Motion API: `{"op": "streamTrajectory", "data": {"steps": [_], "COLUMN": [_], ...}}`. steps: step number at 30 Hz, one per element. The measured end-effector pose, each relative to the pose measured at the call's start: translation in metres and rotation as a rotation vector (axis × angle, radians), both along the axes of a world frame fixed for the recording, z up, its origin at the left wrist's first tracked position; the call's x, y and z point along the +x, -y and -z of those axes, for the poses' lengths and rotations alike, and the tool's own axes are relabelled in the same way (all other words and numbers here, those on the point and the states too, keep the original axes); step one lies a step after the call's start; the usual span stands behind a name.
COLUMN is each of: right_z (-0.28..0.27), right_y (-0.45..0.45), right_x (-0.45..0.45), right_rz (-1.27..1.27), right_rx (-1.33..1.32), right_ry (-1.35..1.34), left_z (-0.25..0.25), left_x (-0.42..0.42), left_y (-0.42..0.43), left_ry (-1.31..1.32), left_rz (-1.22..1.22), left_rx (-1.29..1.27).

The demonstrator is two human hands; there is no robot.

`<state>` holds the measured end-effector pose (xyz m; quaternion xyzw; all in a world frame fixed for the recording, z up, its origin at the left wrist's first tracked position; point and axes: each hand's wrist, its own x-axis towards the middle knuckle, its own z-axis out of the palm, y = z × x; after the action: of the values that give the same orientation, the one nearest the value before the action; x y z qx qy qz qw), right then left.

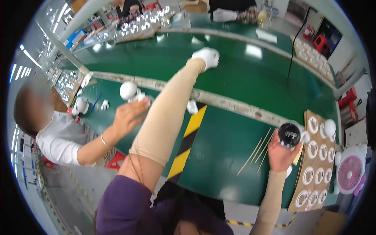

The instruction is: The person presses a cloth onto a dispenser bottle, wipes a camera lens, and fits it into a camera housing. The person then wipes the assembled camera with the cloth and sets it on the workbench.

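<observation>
Dark glossy dome (290, 135) is over at the right end of the bench (223, 156). From the left, I see a co-worker's bare hand (128, 116) near a white ball (128, 90); the gloved left hand (206, 58) over the green surface (156, 55), its grip impossible to tell; thin sticks (261, 145); the right hand (282, 156), clasped round the dome; then cardboard (313, 161) bearing white rings (308, 149).

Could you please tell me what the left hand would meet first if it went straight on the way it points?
Probably the pale far rail, across the green surface; whether the left hand would touch it or pass above is unclear from this view.
</observation>
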<state>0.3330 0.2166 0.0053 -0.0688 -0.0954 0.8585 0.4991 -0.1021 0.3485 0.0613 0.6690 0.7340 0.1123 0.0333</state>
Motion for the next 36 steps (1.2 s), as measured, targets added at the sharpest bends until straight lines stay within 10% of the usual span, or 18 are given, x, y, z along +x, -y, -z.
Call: {"op": "streamTrajectory", "data": {"steps": [4, 10, 13, 16, 22, 36], "right_z": [0.004, 0.002, 0.000, -0.001, -0.009, -0.025], "right_y": [-0.004, -0.003, 0.002, 0.008, 0.060, 0.094], "right_x": [0.005, -0.001, -0.006, -0.014, -0.062, -0.132], "right_rz": [-0.078, -0.123, -0.185, -0.207, 0.188, 0.098], "right_rx": [0.025, 0.110, 0.132, 0.211, 0.877, 1.450], "right_ry": [-0.046, -0.060, -0.047, 0.022, 1.126, 1.586], "left_z": [-0.049, -0.032, 0.017, 0.018, 0.034, 0.045], "left_x": [0.064, 0.141, 0.141, 0.136, 0.133, 0.122], "left_y": [0.066, 0.251, 0.298, 0.324, 0.342, 0.317], "left_ry": [0.157, -0.399, -0.105, 0.051, 0.359, 0.945], "left_rz": [0.053, 0.344, 0.387, 0.500, 0.052, 0.212], "left_rx": [0.027, -0.006, -0.215, 0.126, 0.306, 0.137]}}
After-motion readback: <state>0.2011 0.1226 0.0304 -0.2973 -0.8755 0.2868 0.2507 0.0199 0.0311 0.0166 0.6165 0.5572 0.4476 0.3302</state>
